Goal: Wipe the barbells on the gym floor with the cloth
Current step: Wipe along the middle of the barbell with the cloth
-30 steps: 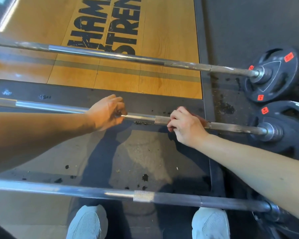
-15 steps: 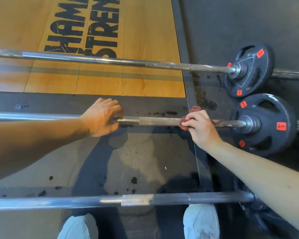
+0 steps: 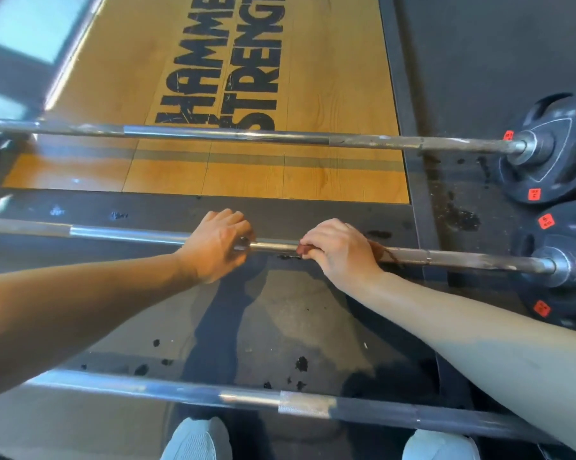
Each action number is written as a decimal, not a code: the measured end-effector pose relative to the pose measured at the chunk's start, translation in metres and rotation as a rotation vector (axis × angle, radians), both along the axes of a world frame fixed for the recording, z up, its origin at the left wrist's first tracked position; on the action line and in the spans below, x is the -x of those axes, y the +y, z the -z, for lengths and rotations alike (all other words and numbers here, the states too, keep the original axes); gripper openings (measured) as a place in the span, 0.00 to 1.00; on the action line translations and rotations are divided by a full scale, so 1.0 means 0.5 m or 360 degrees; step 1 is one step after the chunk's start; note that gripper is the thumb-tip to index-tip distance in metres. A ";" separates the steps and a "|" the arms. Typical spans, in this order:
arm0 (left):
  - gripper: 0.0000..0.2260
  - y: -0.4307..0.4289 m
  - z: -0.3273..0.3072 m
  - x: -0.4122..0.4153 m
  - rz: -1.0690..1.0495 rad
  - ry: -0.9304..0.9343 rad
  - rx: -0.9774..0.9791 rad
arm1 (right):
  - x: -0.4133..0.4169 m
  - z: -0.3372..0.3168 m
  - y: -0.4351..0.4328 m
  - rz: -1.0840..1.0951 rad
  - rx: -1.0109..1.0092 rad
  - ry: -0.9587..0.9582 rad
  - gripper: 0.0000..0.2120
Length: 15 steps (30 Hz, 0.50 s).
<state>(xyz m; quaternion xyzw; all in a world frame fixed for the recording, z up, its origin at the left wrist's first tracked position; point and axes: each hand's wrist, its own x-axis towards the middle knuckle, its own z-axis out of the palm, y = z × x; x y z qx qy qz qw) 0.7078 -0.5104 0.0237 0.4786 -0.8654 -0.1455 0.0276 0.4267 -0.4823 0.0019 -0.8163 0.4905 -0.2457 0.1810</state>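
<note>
The far barbell [image 3: 230,137], the middle barbell [image 3: 130,233] and the near barbell [image 3: 180,391] lie across the gym floor [image 3: 280,320] from the left edge to the right. At the centre of the frame the left hand [image 3: 215,245] holds the middle barbell, fingers [image 3: 233,221] curled over the shaft. Just to its right, with a short bare piece of bar between them, the right hand [image 3: 341,252] presses a reddish-brown cloth [image 3: 381,253] on this bar, fingers [image 3: 316,239] wrapped together around it. At the right edge sit black weight plates [image 3: 565,293].
</note>
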 end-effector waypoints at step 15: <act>0.16 0.002 -0.021 0.142 0.0229 -0.0036 -0.0038 | 0.227 0.016 0.050 0.0046 0.0057 0.0119 0.09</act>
